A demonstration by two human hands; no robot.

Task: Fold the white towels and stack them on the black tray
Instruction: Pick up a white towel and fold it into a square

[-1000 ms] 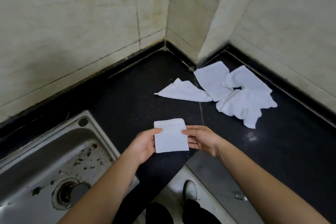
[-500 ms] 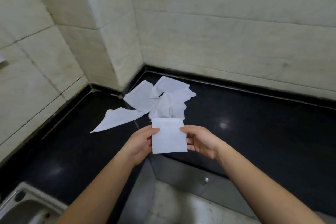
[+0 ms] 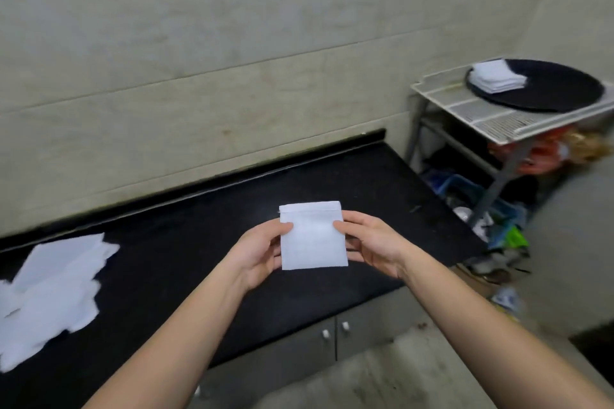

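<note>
Far left: pile point(image 3: 50, 292) of loose white towels on the counter point(image 3: 199, 242), unfolded and blurred. So there is more folding to do.

Centre: left hand point(image 3: 259, 249) pinches the left edge of the towel point(image 3: 312, 236), thumb on top, fingers curled behind. The towel is folded into a small flat square and held in the air over the counter's front edge, touching only the hands. Right hand point(image 3: 372, 242) mirrors the grip on the right edge, thumb on the face, fingers curled underneath. A hem strip shows along the top edge.

Right: rack point(image 3: 465, 109) beside the counter's end, standing higher than it. On it sits the tray point(image 3: 548, 90), round and black, with a stack point(image 3: 496, 76) of folded towels at its left rim. There is clutter under the rack, too blurred to identify.

Step, my read: the fold is done and this is the carry to the tray. The tray is well apart from the hands, up and to the right.

Next move needs:
- keep the square pinched flat so the layers don't spring open
- bring it over the stack and line up the edges
- lower it on top and let go

Risk: the stack sits near the rim, so an off-centre drop could tip it.
</note>
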